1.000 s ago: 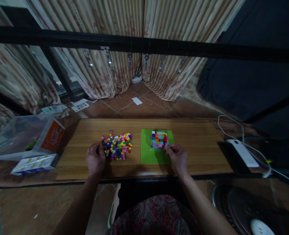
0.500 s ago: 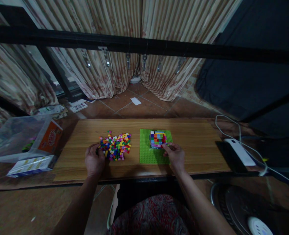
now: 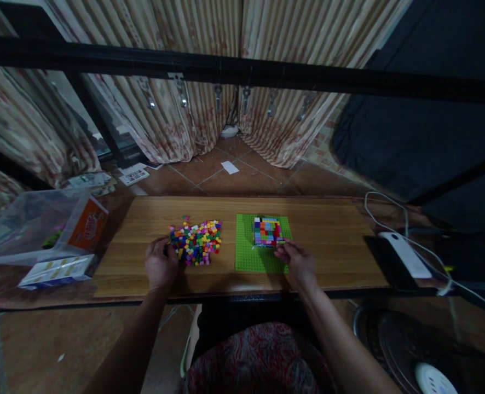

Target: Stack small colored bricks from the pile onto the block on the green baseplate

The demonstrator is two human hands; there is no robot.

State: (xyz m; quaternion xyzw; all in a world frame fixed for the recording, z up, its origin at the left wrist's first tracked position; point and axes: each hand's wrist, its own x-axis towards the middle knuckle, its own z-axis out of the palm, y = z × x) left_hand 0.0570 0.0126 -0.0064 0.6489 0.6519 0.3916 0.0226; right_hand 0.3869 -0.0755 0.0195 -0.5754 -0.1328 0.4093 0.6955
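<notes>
On the green studded baseplate (image 3: 246, 259) stands a square build of small multicoloured toy bricks (image 3: 267, 232). My right hand (image 3: 301, 265) is at the near right corner of this build, its thumb and fingers pinched together. Whatever lies between those fingertips is too small to make out. To the left, a loose pile of small coloured bricks (image 3: 197, 243) is spread on the wooden board. My left hand (image 3: 161, 265) rests at the pile's left edge with its fingers curled in. Its fingertips are partly hidden, and I cannot make out what they hold.
The wooden board (image 3: 333, 246) lies on a low table. At left are a clear plastic bin (image 3: 37, 219) and a small box (image 3: 57, 272). A white power strip (image 3: 404, 254) with a cable lies at right. A black metal bar (image 3: 267, 71) crosses beyond.
My right hand has drawn back slightly from the build's near right corner, toward me and to the right. My left hand stays at the pile's edge. The view has shifted a little.
</notes>
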